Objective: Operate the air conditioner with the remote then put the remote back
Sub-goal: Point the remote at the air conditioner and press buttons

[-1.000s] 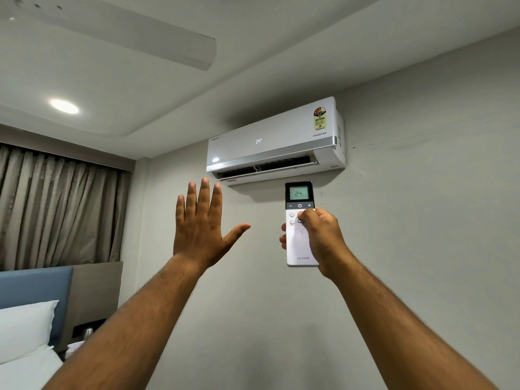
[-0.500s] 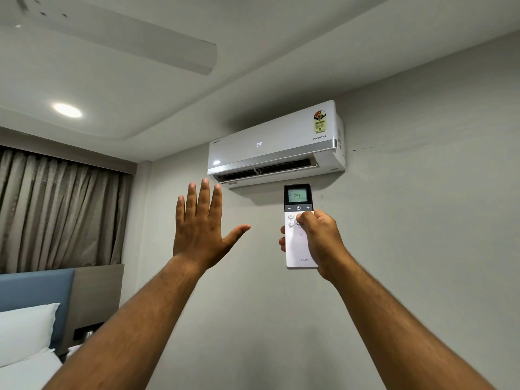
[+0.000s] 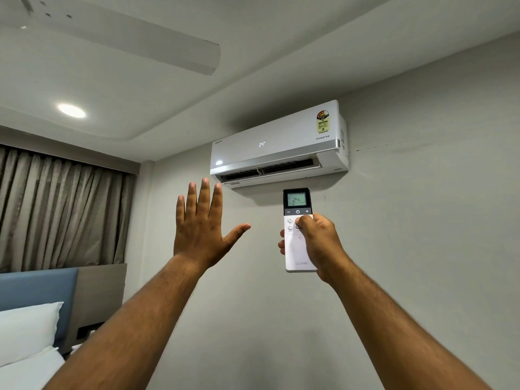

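Observation:
A white split air conditioner (image 3: pixel 278 142) hangs high on the grey wall, its front showing 24 and its lower flap open. Just below it my right hand (image 3: pixel 318 243) is shut on a white remote (image 3: pixel 297 249), held upright and aimed at the unit. The remote's screen reads 24, and my thumb rests on the small buttons under the power row. My left hand (image 3: pixel 201 226) is raised to the left of the remote, palm toward the unit, fingers spread and holding nothing.
A ceiling fan blade (image 3: pixel 135 38) reaches across the top left, near a round ceiling light (image 3: pixel 71 111). Brown curtains (image 3: pixel 62 209) cover the left wall. A blue headboard (image 3: pixel 36 288) and white pillows (image 3: pixel 25 330) sit at lower left.
The view has tilted slightly, so the unit and both hands sit a little lower in frame. Both hands hold the same pose and the displays still read 24.

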